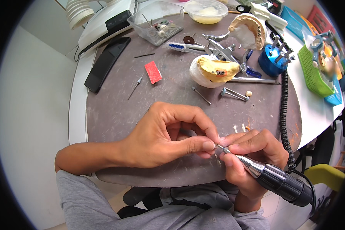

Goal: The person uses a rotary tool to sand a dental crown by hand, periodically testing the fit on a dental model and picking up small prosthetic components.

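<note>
My right hand (257, 149) is wrapped around a black and silver rotary handpiece (274, 177), its nose pointing up and left. A thin shank (220, 147) sticks out of that nose. At its end my left hand (161, 134) is closed in a pinch, thumb against forefinger. Whatever lies between those fingertips is hidden or too small to name. Both hands meet low over the grey work mat (115, 119). Just beyond them rest a loose grey-headed bur (201, 95) and a few mounted polishing points (235, 94).
A yellow and white dental cast (214, 71) stands beyond my hands, near an articulator with an upper cast (249, 30). A blue bur holder (273, 60), coiled cord (284, 111) and green basket (312, 73) line the right. Left lie a phone (107, 64) and red block (153, 72).
</note>
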`<state>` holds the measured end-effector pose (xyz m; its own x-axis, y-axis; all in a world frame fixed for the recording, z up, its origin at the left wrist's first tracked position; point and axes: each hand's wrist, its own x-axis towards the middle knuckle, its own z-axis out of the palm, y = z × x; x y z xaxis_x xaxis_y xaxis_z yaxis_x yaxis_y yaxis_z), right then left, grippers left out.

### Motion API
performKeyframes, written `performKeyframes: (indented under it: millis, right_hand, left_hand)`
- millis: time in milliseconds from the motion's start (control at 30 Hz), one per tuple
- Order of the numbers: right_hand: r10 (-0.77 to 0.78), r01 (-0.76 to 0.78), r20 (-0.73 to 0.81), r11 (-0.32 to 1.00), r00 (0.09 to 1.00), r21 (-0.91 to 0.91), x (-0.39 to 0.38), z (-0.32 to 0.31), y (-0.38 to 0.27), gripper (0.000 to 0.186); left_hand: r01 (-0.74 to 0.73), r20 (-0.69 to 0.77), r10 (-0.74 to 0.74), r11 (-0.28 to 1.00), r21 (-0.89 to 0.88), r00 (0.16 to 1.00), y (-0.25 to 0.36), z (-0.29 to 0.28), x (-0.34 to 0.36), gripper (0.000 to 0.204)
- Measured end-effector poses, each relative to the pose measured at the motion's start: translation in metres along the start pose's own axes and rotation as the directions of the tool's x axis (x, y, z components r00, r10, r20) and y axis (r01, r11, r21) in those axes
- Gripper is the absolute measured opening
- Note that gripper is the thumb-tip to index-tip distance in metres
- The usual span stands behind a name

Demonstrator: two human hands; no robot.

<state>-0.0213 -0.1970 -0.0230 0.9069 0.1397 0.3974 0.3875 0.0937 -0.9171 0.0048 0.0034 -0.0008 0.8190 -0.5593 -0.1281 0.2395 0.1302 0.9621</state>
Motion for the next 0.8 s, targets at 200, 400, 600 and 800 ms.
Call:
performKeyframes:
  millis: [200,400,600,800]
  right_hand:
    - [-0.064,0.069,-0.067,0.995,0.996,0.075,-0.0014,0.0005,0.0029,0.016]
    - [-0.117,0.128,-0.141,0.99,0.983,0.065,-0.0032,0.0061,0.004,0.018]
    - [-0.162,0.174,-0.127,0.98,0.979,0.092,-0.0033,0.0056,0.0077,0.018]
    - [-0.191,0.199,-0.142,0.979,0.971,0.052,-0.0028,0.0089,0.0088,0.019]
  left_hand:
    - [-0.019,-0.002,0.019,1.0,-0.009,1.0,-0.0013,-0.0014,0.0003,0.01]
    - [0.015,-0.038,-0.017,0.999,-0.033,0.999,-0.0005,-0.0002,0.0009,0.013]
    - [-0.006,-0.028,0.004,0.998,-0.056,1.0,-0.0016,-0.0012,0.0011,0.014]
    - [-0.027,-0.034,0.026,0.999,-0.044,0.999,-0.0026,0.0001,0.0016,0.015]
